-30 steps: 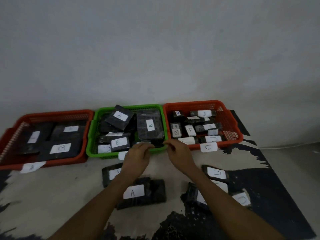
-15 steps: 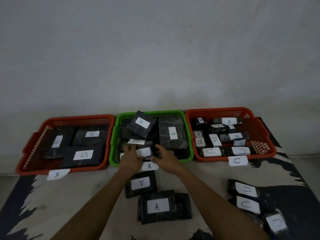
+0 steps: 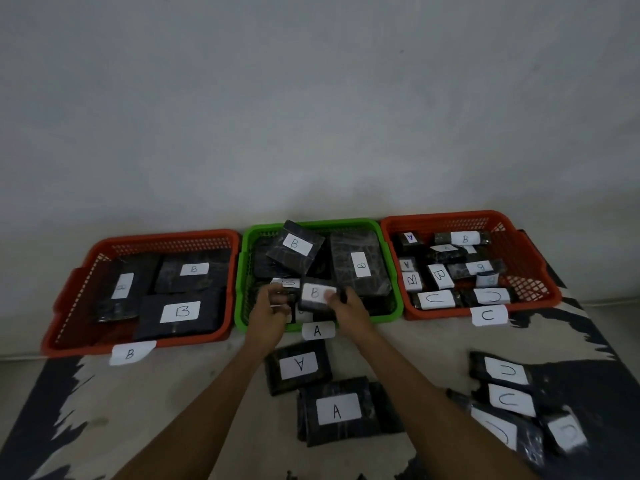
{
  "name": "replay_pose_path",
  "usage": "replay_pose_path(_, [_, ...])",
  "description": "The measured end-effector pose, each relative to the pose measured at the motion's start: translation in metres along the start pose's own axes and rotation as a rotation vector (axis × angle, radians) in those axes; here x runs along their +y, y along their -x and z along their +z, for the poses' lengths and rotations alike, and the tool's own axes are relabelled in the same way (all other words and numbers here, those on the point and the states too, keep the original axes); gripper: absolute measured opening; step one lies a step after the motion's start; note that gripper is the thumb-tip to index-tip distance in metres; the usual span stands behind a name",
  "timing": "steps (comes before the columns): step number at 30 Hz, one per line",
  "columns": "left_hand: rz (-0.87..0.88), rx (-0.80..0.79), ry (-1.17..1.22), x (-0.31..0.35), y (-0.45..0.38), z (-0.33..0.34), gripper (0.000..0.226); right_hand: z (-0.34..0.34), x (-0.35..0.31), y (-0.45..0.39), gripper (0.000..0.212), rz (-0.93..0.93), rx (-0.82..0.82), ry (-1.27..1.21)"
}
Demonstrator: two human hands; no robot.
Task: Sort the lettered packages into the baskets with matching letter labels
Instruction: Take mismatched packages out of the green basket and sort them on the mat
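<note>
The small B package (image 3: 317,294) sits in the green basket (image 3: 394,311) marked A, near its front edge, long axis running left-right, label up. The right hand (image 3: 346,306) pinches its right end, so it's nearer. The left hand (image 3: 273,303) curls around another dark packet just left. It probably belongs in the B basket (image 3: 69,299), off left.

Black B-labelled pkg (image 3: 317,295) in green A basket (image 3: 388,237), front-centre, tilted.

Blurred package label (image 3: 568,434) at lower right, letter unreadable
</note>
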State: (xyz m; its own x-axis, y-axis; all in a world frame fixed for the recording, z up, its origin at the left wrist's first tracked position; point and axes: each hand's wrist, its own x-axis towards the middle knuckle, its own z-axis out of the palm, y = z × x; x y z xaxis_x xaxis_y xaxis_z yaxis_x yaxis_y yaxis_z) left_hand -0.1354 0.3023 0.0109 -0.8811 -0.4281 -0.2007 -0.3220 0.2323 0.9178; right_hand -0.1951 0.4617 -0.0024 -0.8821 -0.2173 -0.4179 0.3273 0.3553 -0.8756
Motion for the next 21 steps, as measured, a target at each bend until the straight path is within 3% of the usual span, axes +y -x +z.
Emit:
replay_pose_path(6, [-0.066,0.093,-0.169,-0.004,-0.022,-0.021,0.039,-0.002,-0.009,0.005,0.046,0.045,0.115,-0.306])
replay_pose_path(13, [-0.091,0.026,-0.377,-0.007,-0.028,-0.008,0.051,-0.001,-0.007,0.007,0.028,-0.018,0.162,-0.413])
replay_pose_path(17, [-0.230,0.128,-0.299,-0.005,-0.041,0.002,0.060,-0.007,-0.006,0.008,0.019,-0.022,0.144,-0.455])
replay_pose_path(21, [-0.530,0.157,0.025,0.012,-0.055,0.011,0.040,-0.009,-0.005,0.009,0.028,-0.019,0.135,-0.461])
